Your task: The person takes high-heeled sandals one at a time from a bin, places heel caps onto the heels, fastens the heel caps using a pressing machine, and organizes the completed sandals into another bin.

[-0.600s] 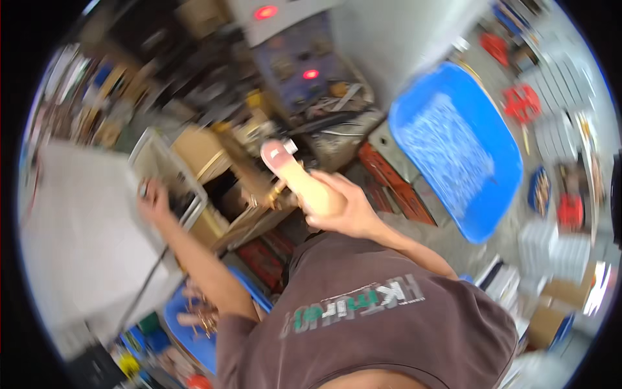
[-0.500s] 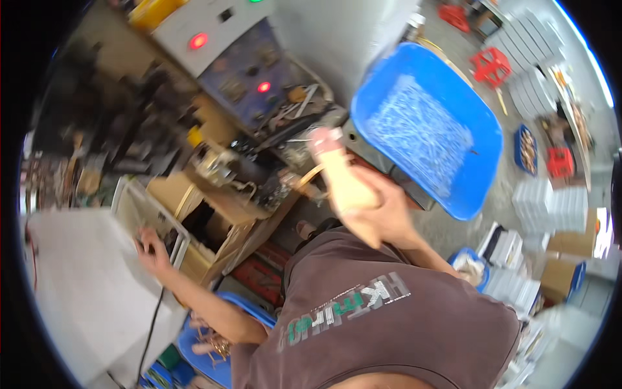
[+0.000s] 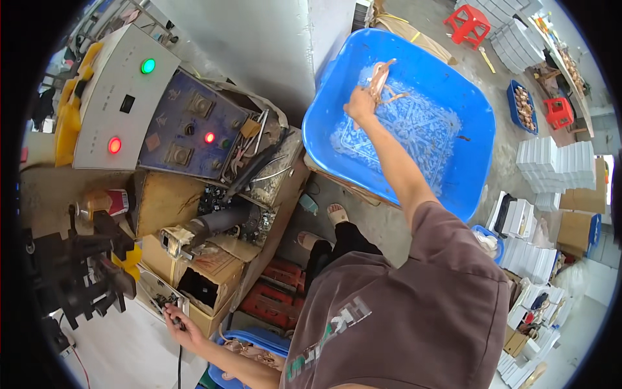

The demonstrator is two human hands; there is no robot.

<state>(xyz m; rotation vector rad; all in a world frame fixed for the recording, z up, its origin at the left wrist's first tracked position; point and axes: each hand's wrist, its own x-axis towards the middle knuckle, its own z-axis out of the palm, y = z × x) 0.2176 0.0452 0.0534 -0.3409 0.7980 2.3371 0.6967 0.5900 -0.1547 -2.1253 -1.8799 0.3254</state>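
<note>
Two hands work well apart. The right hand [image 3: 360, 104] is extended over the near-left part of the blue tub [image 3: 466, 188], fingers closed around a small bundle of tan, strap-like pieces [image 3: 381, 79] that hang loose above the fist. Judging by the raised arm, the bundle is held over the tub so the pieces stay above its pale, wet-looking floor rather than over the ground.

The left hand [image 3: 175, 319] is low at the left, by the open cardboard box [image 3: 206, 275], fingers curled on a small dark object from which a thin cable [image 3: 179, 366] runs downward. What the object is cannot be told.

Between the hands stands the control box [image 3: 123, 97], with one green lamp and two red lamps showing. A dark machine frame [image 3: 84, 266] stands at the left edge. Stacks of white boxes [image 3: 551, 165] sit beyond the tub's right rim, with red stools [image 3: 468, 23] farther off.
</note>
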